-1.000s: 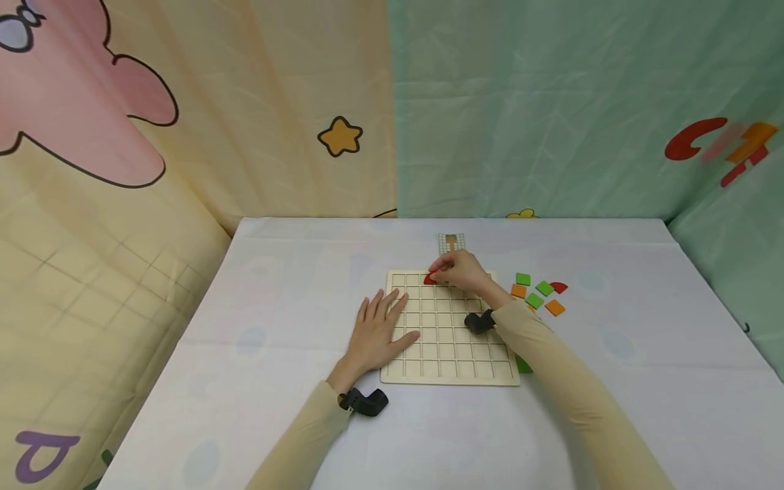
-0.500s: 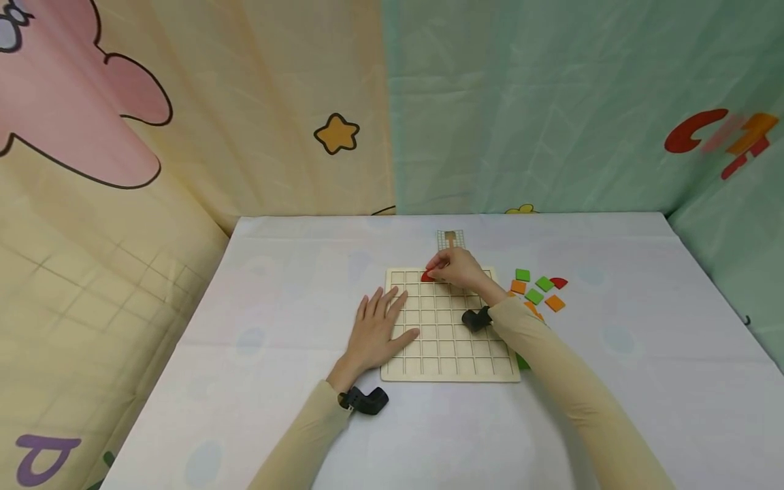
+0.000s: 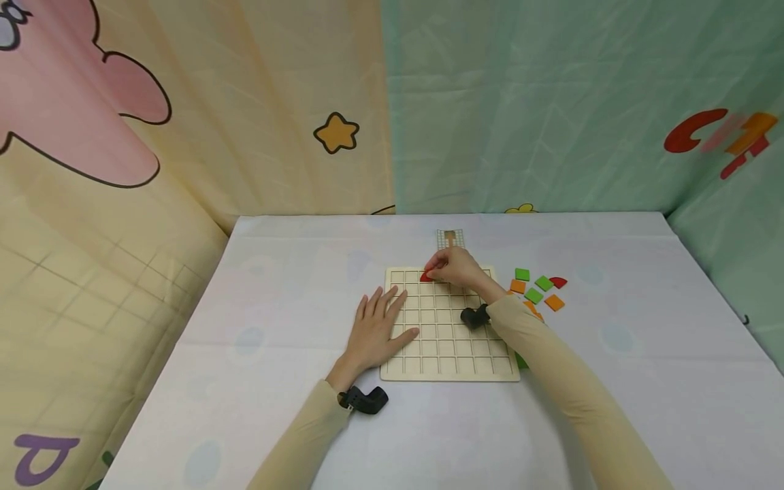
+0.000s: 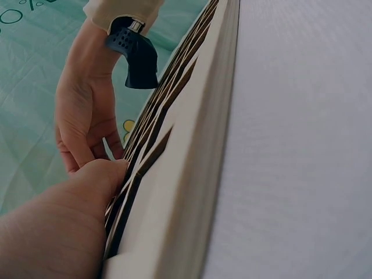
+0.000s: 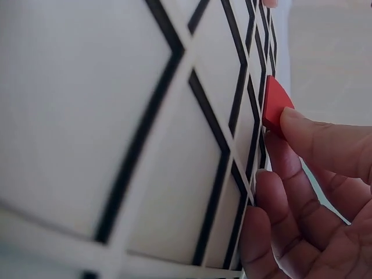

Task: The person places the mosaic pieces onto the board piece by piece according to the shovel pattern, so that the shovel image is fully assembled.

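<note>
The right hand [image 3: 456, 267] pinches a flat red quarter-circle piece [image 5: 275, 103], nudged slightly left along the far row of the pale wooden grid board [image 3: 429, 348], seemingly fine alignment; the left hand [image 3: 372, 333] lies spread at the board's left edge.

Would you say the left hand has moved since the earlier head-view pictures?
No; judged against the gridded board, the left hand shows no clear shift in any direction.

The left grip [image 3: 372, 335] lies splayed while the right grip [image 3: 458, 267] pinches.
</note>
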Motion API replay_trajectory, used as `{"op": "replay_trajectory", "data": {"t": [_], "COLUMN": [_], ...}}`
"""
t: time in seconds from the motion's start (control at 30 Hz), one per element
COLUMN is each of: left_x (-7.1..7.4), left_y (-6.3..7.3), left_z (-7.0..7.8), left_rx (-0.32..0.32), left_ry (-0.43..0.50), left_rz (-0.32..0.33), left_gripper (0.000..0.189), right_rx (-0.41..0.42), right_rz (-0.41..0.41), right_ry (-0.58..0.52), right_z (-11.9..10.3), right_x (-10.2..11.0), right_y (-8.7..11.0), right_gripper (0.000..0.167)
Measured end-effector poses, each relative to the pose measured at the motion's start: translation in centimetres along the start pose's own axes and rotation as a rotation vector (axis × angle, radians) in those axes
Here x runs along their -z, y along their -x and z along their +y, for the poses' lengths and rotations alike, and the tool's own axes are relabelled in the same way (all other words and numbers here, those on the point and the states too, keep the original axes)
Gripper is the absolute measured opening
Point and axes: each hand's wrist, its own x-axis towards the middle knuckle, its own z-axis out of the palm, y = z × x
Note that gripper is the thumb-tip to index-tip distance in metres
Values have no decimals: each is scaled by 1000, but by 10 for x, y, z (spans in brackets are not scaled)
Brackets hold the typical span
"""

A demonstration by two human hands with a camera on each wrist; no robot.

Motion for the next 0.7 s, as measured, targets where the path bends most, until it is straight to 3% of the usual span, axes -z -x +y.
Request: {"op": "replay_trajectory", "data": {"t": [0.27,0.53,0.7], "left_x": [0,1,1], "left_y": [0,0,0], "left_z": [1,0,0], "left_rx": [4,16,14], "left_ry": [-5,-19,-18], "left_rz": [-12,-28,-27], "left_gripper": [74,74,74], "right_rx": [23,13,30], "right_rz": [11,13,17], "right_ry": [74,82,106], "right_z": [-2,-2,-2], "right_x": [0,-2,0], "right_y": [-1,-3,-1], "right_gripper": [8,9,18]}}
